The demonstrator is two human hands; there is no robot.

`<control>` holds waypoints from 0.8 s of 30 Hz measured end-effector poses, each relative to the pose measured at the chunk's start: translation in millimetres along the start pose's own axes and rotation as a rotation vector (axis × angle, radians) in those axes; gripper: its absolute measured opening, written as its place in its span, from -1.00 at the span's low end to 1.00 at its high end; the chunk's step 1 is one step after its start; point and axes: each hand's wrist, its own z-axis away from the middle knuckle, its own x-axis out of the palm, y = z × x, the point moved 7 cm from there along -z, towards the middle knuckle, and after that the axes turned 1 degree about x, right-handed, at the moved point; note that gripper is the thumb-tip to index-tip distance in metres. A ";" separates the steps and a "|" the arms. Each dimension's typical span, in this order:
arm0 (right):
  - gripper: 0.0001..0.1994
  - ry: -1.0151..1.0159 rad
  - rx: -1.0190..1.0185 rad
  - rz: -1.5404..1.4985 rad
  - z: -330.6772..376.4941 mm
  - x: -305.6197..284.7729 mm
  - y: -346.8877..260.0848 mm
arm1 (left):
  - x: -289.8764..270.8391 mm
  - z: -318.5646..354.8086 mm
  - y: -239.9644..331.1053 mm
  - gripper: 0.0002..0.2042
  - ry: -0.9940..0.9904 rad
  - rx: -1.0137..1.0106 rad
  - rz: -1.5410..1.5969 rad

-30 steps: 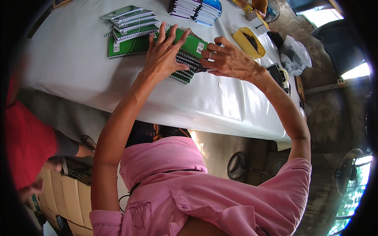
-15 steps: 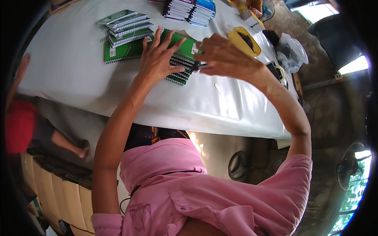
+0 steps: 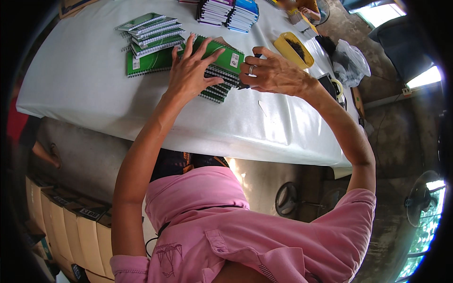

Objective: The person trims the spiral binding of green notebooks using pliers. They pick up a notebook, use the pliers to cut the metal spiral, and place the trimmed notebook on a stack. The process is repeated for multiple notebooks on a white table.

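Note:
A stack of green spiral notebooks (image 3: 225, 60) lies under my hands on the white-covered table (image 3: 85, 89). My left hand (image 3: 190, 70) presses on the stack, fingers spread over the top cover and thumb at the near side. Close to the stack's right end, my right hand (image 3: 273, 73) is closed around a small dark tool (image 3: 242, 86), whose tip points to the wire binding; its kind is mostly hidden by the fingers. Left of my left hand lies another green notebook (image 3: 153, 61), with several more notebooks (image 3: 153, 30) piled askew at its far edge.
Purple notebooks (image 3: 213, 13) and blue notebooks (image 3: 243, 16) are stacked at the back. A yellow tray (image 3: 284, 43) holds small dark pieces, right of it a roll of tape (image 3: 337, 88) and a plastic bag (image 3: 350, 61). Cardboard boxes (image 3: 80, 231) stand at lower left; a person (image 3: 309, 9) is across the table.
My right hand has turned and moved slightly right at the stack's end, with the dark tool still in it. The left hand stays put. A person in red at left has moved farther left.

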 end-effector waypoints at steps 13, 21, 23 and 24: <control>-0.78 0.014 0.261 -0.070 9.3 -20.5 3.7 | -1.8 0.4 -0.3 -0.23 0.061 0.022 -0.007; -0.67 0.061 0.121 0.010 14.5 3.4 0.0 | -3.7 0.0 5.8 -0.28 0.075 0.006 0.024; -0.70 0.052 0.078 0.072 11.7 2.5 -2.6 | -3.3 0.2 5.5 -0.28 0.066 -0.001 0.027; -0.71 0.049 0.057 0.103 10.0 1.7 -3.8 | -3.6 0.4 4.8 -0.28 0.067 -0.003 0.027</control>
